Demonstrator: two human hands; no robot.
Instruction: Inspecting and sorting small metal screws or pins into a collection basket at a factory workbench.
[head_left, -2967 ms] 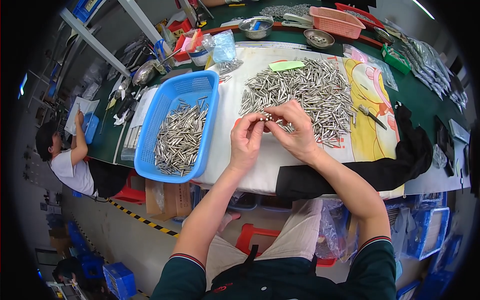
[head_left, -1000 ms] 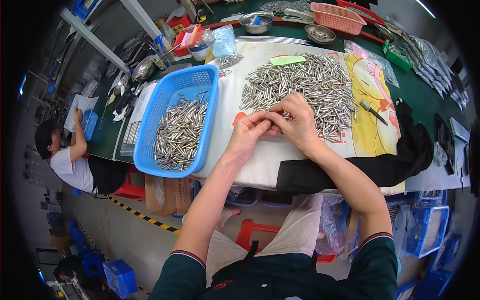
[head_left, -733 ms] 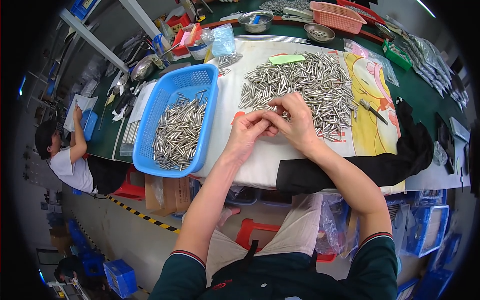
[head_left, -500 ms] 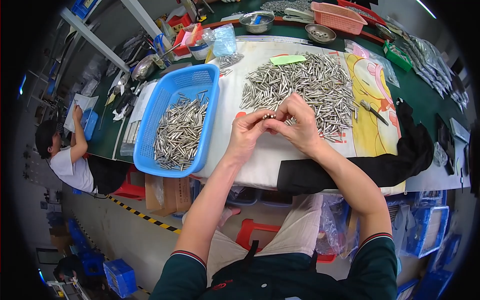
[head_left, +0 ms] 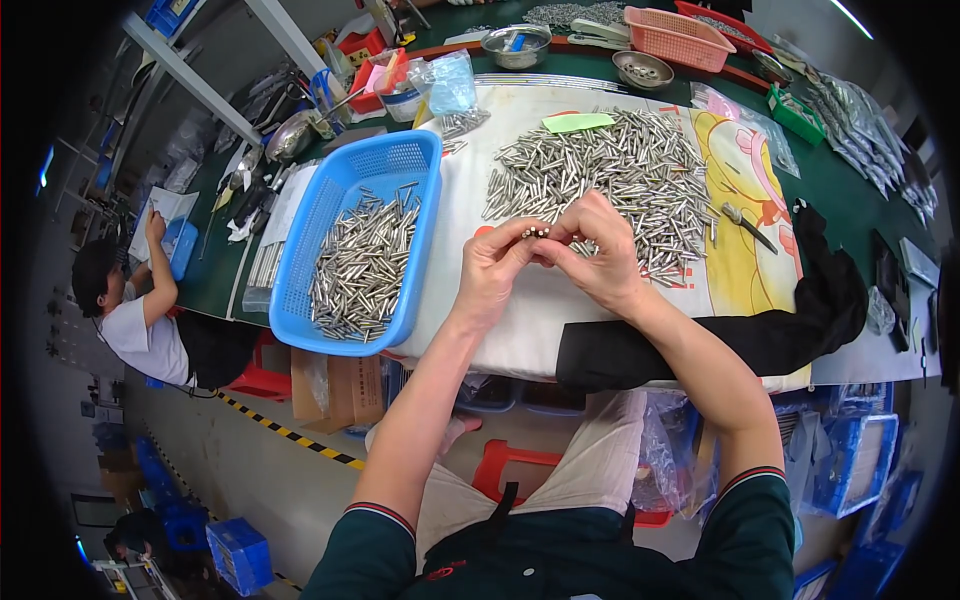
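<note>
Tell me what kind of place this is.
Probably a small-parts assembly or sorting bench in a workshop: a heap of metal pins on the table, more in a blue basket, and both hands pinching one small piece.

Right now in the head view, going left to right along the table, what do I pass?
Blue basket of metal pins → left hand → small metal piece pinched between both hands → right hand → black cloth.
</note>
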